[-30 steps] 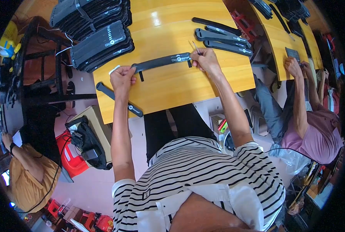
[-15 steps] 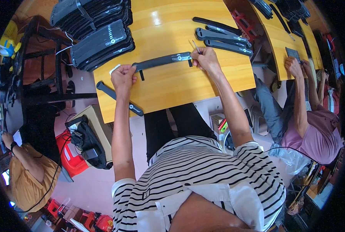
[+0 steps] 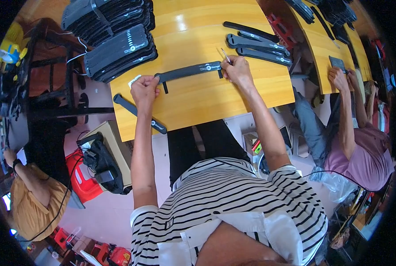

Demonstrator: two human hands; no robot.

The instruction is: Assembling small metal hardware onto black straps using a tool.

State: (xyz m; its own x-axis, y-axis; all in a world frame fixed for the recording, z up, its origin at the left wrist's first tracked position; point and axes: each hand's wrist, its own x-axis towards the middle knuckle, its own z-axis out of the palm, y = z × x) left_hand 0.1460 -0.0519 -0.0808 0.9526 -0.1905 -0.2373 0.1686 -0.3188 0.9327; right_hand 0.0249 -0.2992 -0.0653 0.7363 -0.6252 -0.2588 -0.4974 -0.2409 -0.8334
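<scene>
A long dark strap (image 3: 190, 71) lay flat across the yellow wooden surface (image 3: 206, 102), running from about nine o'clock to three o'clock between the person's two hands. The left hand (image 3: 144, 88) sat at the strap's nine o'clock end, its fingers curled shut and pressing down on that end, with a small white tag (image 3: 134, 81) just beside the knuckles. The right hand (image 3: 238, 68) rested at the strap's three o'clock end, its fingers closed round a thin metal tool (image 3: 226, 56) whose tip pointed toward twelve o'clock. A second dark strap (image 3: 139, 113) lay at seven o'clock of the left hand, hanging partly over the surface's edge. Toward twelve o'clock a stack of dark straps (image 3: 118, 48) was piled, and at one o'clock several single straps (image 3: 255, 44) lay side by side. At three o'clock another person in a mauve shirt (image 3: 366, 155) worked at a neighbouring surface; at eight o'clock sat a person in ochre (image 3: 33, 199).
</scene>
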